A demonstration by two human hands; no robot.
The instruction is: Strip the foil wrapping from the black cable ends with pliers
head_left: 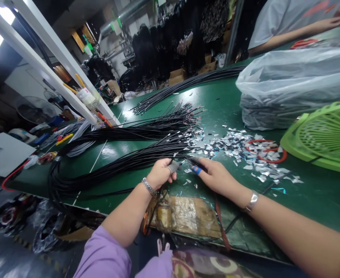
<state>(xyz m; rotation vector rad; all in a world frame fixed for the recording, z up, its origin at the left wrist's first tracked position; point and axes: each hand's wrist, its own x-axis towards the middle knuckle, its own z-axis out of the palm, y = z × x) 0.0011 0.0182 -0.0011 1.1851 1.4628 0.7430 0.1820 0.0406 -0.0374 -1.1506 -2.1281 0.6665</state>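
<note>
My left hand [161,172], with a grey cover on one digit, pinches a thin black cable near its end. My right hand [216,175] is closed just to the right of it, with dark finger covers and a blue wrap on the thumb. What sits between its fingertips is too small to make out. Just beyond both hands lies a thick bundle of black cables [129,156], its silvery ends pointing right. Another black cable bundle [135,132] behind it has stripped, reddish wire ends. Scraps of foil and sheath [233,144] are strewn to the right.
On the green table [216,104] are red-handled scissors [284,156], a green fan [326,135], a plastic-wrapped stack [291,92] and a further cable bundle [187,83]. A taped wooden board [193,216] lies at the front edge. Another person [285,27] works at upper right.
</note>
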